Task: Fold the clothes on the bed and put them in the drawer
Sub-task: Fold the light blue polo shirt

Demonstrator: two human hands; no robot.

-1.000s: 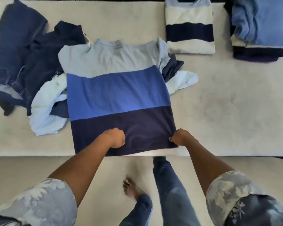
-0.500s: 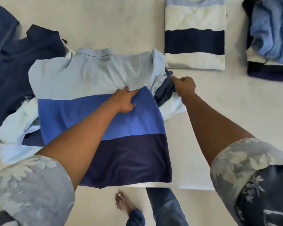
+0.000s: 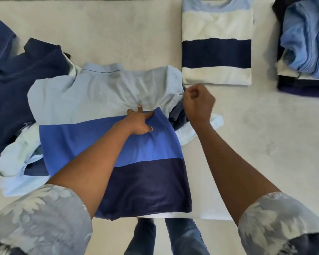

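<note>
Head view: the banded shirt (image 3: 145,181) lies flat at the bed (image 3: 118,34) edge. The left hand (image 3: 138,124) presses it, fingers spread. The right hand (image 3: 199,103) is curled by its sleeve, grip unclear. A folded shirt (image 3: 216,52) and a stack (image 3: 304,48) look done; a crumpled pile (image 3: 26,80) remains.

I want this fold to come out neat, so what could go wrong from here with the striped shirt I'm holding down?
The striped shirt lies partly on loose clothes, so the fold may come out lumpy or catch a piece underneath. Fabric is bunched at your left hand; folding now could lock in creases. The navy hem reaches the front edge of the bed and might slip off.
</note>
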